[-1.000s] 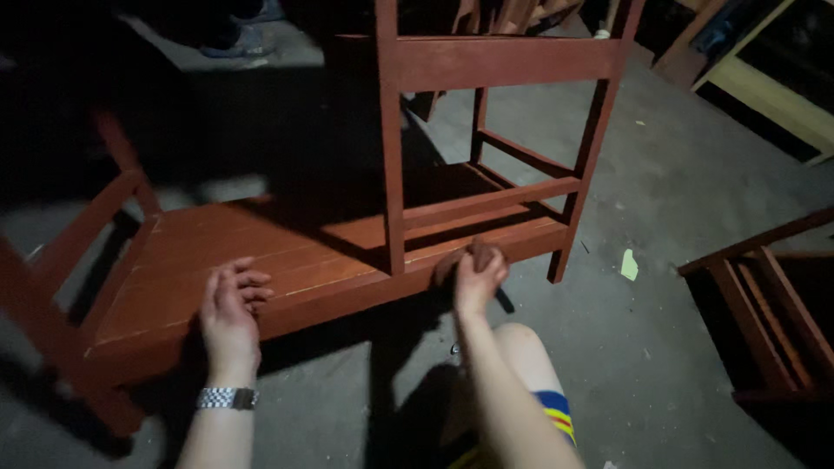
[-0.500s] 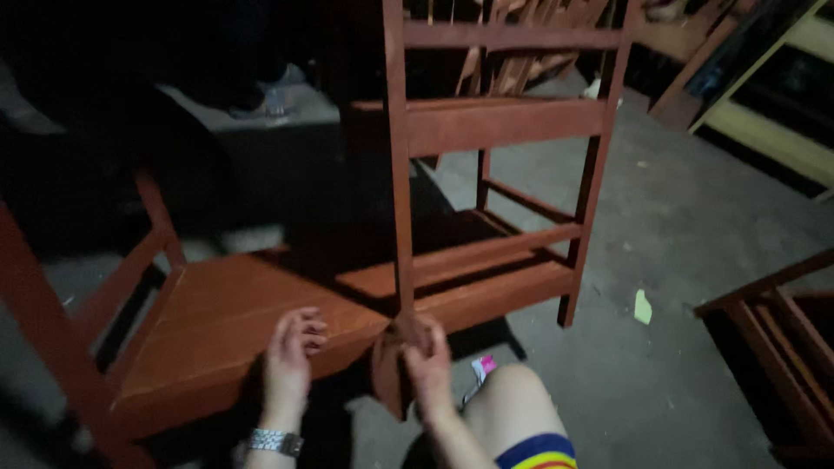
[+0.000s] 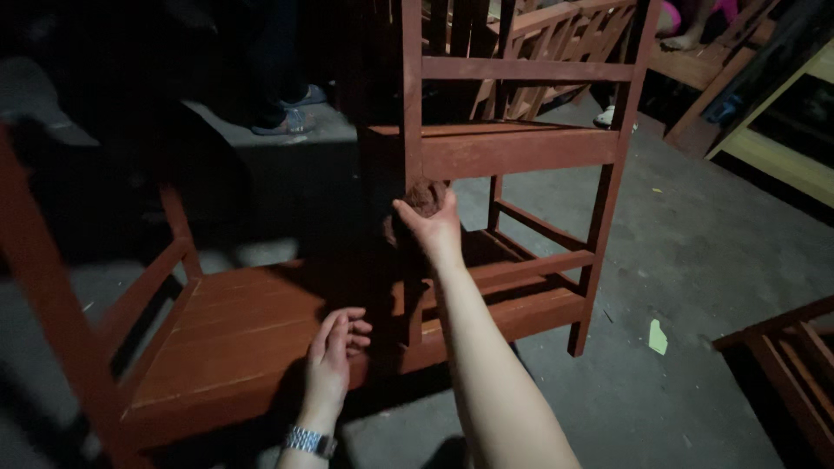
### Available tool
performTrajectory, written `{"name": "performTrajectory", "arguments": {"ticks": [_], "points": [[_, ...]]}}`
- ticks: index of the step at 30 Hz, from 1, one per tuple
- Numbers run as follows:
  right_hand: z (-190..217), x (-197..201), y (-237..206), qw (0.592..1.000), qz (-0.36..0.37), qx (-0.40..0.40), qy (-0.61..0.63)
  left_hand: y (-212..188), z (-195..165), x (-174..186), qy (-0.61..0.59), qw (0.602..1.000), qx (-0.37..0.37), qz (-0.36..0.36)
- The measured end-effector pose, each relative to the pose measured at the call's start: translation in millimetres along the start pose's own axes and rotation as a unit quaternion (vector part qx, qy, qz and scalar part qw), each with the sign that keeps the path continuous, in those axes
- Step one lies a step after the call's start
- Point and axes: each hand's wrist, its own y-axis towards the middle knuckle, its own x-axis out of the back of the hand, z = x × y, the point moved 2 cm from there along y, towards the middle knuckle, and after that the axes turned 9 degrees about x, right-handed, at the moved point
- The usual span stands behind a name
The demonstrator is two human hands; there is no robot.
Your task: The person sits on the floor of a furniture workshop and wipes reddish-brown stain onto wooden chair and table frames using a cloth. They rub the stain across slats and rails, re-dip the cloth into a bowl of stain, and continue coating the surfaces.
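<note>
Right hand (image 3: 432,219) grips brown pad (image 3: 425,196) against chair leg (image 3: 411,165); left hand (image 3: 334,347) open on seat (image 3: 234,334).

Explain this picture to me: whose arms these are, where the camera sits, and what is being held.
The camera sits on a person's head and looks down, so both bare arms belong to that person. The right hand presses a small reddish-brown pad, probably a cloth or sponge, against an upright post of a red-brown wooden chair lying tipped over on the grey concrete floor. The left hand, with a metal wristwatch, rests open on the chair's flat boards. More wooden frames stand behind.
</note>
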Motion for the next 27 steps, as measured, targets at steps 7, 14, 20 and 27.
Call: {"name": "performTrajectory", "arguments": {"ticks": [7,14,20,27], "points": [[-32.3,11.9,-10.0,0.995,0.100,-0.002,-0.012,7.6,3.1,1.1,0.016,1.000,-0.019,-0.012],[-59.6,24.6,-59.5,0.978,0.131,-0.037,-0.156,20.3,15.4,-29.8,0.023,0.999,-0.030,0.021],[-40.6,54.7,-90.8,0.940,0.109,0.107,-0.303,8.9,10.1,-59.6,-0.079,0.987,0.112,0.088],[30.6,51.7,-149.3,0.962,0.265,0.064,-0.028,2.9,-21.0,-80.1,-0.276,0.915,0.266,0.128]]}}
